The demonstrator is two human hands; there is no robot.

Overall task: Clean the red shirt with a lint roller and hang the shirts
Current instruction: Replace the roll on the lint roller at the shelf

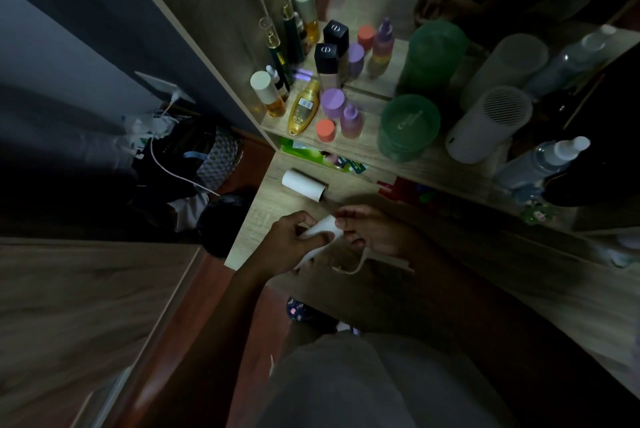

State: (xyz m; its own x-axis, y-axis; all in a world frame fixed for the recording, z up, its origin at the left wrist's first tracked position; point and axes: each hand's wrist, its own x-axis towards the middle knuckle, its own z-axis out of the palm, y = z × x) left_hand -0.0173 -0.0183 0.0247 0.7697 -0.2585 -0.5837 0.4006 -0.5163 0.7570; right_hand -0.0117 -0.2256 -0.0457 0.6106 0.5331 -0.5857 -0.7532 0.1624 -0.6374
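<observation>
Both my hands meet low over a wooden table top [263, 206]. A white lint roller handle [320, 227] is between them: my left hand [291, 240] is closed around its lower part, and my right hand [377, 230] pinches its upper end. A thin loop of string [356, 263] hangs below my right hand. A white paper roll [304, 184] lies on the table just beyond my hands, apart from the handle. No shirt is in view. The scene is dim.
A shelf [367, 147] above the table holds several bottles [304, 105], a green jar [408, 126] and a white cylinder device [488, 123] in front of a mirror. Bags and a white cable [173, 168] lie on the floor to the left. A wooden cabinet [86, 306] stands at lower left.
</observation>
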